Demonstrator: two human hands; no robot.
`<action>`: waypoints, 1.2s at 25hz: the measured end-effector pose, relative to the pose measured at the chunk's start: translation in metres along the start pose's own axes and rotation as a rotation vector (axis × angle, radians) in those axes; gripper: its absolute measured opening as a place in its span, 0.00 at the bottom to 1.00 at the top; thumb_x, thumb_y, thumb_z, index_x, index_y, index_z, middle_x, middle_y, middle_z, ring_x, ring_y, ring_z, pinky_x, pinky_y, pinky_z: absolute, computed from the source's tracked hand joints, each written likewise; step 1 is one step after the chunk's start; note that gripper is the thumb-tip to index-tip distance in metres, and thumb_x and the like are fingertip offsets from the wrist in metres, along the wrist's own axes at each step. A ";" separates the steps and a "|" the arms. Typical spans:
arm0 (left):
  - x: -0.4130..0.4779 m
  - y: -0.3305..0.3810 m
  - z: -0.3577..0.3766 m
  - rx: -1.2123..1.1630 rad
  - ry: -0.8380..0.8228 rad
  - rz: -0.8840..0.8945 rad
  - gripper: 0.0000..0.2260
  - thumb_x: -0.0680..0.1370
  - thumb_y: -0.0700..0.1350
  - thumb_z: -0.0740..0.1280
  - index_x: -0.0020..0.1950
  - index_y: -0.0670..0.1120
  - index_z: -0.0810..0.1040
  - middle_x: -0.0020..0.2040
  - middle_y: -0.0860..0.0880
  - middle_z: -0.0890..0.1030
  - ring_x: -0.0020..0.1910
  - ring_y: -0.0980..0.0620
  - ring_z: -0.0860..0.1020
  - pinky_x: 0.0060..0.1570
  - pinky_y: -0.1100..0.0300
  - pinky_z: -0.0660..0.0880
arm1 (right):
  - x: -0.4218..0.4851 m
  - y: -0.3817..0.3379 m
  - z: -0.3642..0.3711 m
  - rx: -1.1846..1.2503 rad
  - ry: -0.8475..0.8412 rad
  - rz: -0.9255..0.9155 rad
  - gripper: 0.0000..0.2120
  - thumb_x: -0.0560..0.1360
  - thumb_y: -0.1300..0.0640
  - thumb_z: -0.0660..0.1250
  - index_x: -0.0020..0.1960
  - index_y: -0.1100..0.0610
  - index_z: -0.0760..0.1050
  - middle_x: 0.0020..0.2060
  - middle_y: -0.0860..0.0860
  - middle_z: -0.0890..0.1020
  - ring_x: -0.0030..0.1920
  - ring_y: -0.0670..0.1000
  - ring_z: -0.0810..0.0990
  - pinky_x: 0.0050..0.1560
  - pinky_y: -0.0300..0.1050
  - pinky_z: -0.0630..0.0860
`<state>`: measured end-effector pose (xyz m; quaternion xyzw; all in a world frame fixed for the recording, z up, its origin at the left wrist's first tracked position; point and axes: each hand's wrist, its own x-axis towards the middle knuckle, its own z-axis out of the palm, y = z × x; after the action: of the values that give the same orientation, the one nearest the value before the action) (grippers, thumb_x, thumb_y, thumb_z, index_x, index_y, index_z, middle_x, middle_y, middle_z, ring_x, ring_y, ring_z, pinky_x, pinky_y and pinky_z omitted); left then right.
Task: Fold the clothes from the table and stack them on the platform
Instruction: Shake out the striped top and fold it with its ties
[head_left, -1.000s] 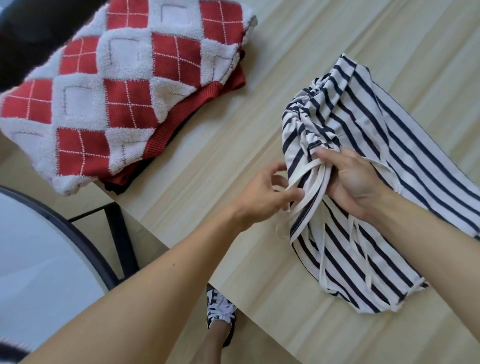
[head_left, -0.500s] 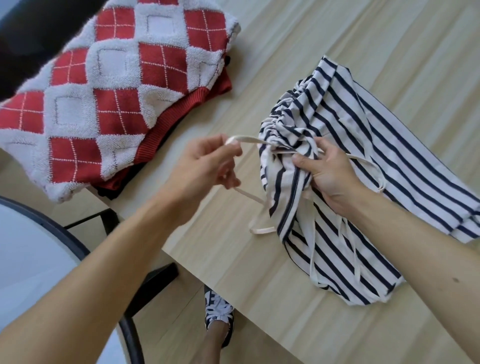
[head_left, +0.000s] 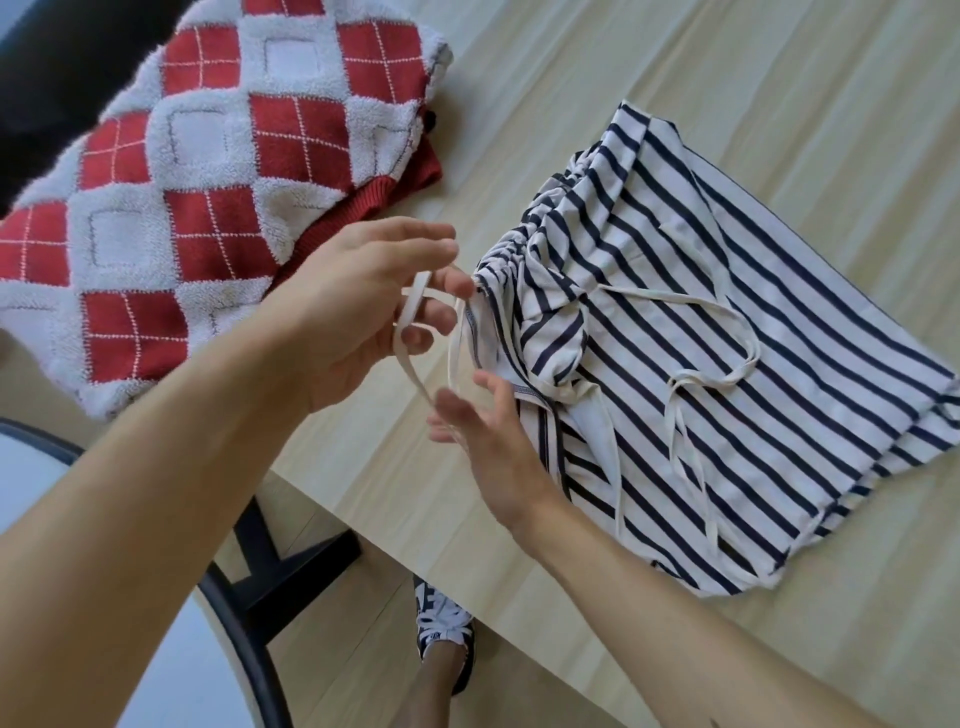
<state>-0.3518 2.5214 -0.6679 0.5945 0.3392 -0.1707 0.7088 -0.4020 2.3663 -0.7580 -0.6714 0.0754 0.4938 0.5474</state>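
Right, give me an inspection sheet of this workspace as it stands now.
Surface: light wooden table, bare around the clothes.
Job's things: striped garment lies crumpled, unfolded; its cream drawstring is pulled out at the gathered edge.
Clutter: red and white checked knit folded at the table's far left corner, over a dark garment.
Grippers: left hand has the drawstring looped over its fingers; right hand open, fingertips at the string.
Cables: nothing seen.
Surroundings: black-framed chair and a sneakered foot below the table edge.
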 end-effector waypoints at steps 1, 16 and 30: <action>0.004 -0.003 -0.003 -0.004 0.038 0.004 0.11 0.83 0.40 0.64 0.65 0.43 0.76 0.40 0.46 0.82 0.31 0.52 0.77 0.25 0.65 0.72 | -0.005 -0.005 0.002 0.085 -0.041 0.050 0.33 0.77 0.30 0.57 0.72 0.53 0.64 0.54 0.56 0.86 0.55 0.48 0.84 0.60 0.44 0.64; 0.068 -0.045 0.006 1.257 -0.755 0.411 0.17 0.82 0.52 0.58 0.63 0.51 0.83 0.63 0.54 0.82 0.62 0.55 0.79 0.63 0.61 0.72 | -0.065 -0.074 0.022 -0.696 -0.327 -0.060 0.08 0.81 0.49 0.62 0.56 0.52 0.71 0.50 0.53 0.80 0.51 0.58 0.79 0.42 0.49 0.76; 0.107 -0.090 -0.035 1.305 -0.444 0.499 0.36 0.76 0.75 0.46 0.36 0.44 0.72 0.31 0.44 0.73 0.31 0.43 0.71 0.36 0.45 0.71 | -0.086 -0.107 -0.207 -0.599 0.074 -0.076 0.14 0.68 0.44 0.70 0.43 0.54 0.82 0.25 0.46 0.69 0.28 0.46 0.69 0.29 0.33 0.70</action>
<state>-0.3436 2.5512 -0.8086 0.9067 -0.1287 -0.2877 0.2803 -0.2563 2.2028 -0.6409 -0.8229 -0.0788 0.4485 0.3397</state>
